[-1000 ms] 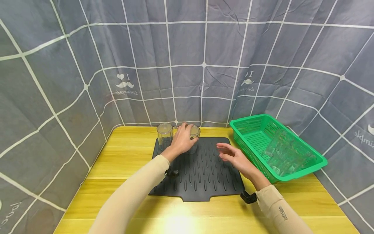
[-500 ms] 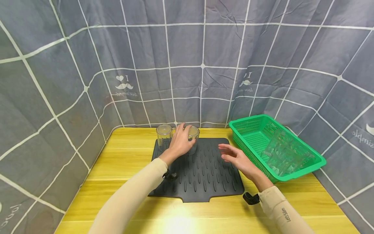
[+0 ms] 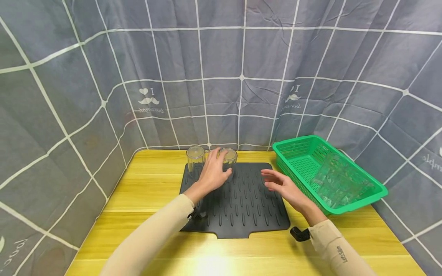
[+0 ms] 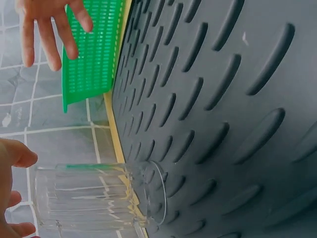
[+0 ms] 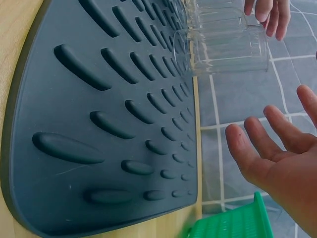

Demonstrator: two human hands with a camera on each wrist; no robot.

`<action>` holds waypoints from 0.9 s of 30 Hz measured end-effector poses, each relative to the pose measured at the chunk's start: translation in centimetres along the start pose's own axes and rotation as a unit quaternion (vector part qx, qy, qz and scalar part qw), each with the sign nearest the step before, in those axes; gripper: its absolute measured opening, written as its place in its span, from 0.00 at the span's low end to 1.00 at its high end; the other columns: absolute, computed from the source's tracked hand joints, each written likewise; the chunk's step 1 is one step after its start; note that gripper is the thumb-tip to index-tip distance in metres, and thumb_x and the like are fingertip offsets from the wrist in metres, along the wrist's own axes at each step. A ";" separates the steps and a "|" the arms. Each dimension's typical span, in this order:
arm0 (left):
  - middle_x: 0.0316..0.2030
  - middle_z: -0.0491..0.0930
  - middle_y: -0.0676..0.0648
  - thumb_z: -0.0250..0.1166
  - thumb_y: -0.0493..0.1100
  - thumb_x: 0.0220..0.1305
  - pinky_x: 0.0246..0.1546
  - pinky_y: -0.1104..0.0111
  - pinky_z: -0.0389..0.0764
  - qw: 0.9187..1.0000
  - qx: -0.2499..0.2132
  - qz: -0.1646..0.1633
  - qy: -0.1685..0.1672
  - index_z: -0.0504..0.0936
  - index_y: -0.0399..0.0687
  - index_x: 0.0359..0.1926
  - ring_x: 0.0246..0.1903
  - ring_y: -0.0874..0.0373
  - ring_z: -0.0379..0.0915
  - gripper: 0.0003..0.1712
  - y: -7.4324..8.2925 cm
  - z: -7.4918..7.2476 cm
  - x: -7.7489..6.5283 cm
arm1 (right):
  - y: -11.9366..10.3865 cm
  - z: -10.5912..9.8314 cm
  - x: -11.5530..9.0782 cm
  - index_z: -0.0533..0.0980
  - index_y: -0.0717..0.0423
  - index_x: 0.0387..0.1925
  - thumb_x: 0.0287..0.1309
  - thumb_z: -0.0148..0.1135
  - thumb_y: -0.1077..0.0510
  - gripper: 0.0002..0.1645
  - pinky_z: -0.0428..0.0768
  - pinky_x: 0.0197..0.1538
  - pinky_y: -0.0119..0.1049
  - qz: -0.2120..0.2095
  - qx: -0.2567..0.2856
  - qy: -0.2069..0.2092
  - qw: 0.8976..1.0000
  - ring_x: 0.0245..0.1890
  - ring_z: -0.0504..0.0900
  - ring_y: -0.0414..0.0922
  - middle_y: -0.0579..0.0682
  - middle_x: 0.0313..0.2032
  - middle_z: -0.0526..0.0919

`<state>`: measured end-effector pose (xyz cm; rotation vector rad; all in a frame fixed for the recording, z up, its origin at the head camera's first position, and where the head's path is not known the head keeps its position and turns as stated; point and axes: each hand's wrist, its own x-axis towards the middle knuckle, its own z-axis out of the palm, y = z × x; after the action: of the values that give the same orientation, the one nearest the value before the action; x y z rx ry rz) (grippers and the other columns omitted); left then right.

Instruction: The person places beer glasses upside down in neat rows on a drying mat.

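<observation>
Two clear glass mugs stand bottom-up at the back of a black ridged drying mat [image 3: 241, 214]. My left hand [image 3: 212, 174] is at the right-hand mug [image 3: 232, 156], its fingers relaxed and spread around the upturned base. In the left wrist view, thumb and fingertips are beside the base of that mug [image 4: 89, 196], with a gap at the thumb. The left-hand mug [image 3: 195, 155] stands just left of my left hand. Over the mat's right side, my right hand [image 3: 286, 188] hovers with loosely bent fingers and holds nothing.
A green plastic basket [image 3: 296, 177] sits right of the mat, several clear glass mugs [image 3: 340, 186] lying in its near part. Wooden tabletop [image 3: 148, 191] surrounds the mat. A grey curtain with white lines [image 3: 221, 96] hangs behind and at both sides.
My left hand's fingers have loosened from the right-hand mug, and the hand has drawn slightly left. My right hand has shifted slightly right. The mugs stay in place.
</observation>
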<state>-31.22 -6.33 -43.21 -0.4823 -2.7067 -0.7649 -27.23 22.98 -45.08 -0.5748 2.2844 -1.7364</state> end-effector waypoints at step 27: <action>0.77 0.54 0.45 0.66 0.50 0.68 0.69 0.41 0.63 0.994 -0.040 0.056 -0.089 0.68 0.56 0.73 0.77 0.46 0.47 0.34 1.6 -0.2 -5.2 | -0.2 -1.1 -0.1 0.65 0.47 0.73 0.73 0.58 0.50 0.31 0.72 0.66 0.59 -0.011 -0.020 -0.003 1.000 0.66 0.73 0.45 0.55 0.71 0.68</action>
<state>-25.89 -6.35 -44.21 -0.7492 -2.7899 -0.8382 -27.58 23.96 -44.61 -0.6142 2.3218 -1.7008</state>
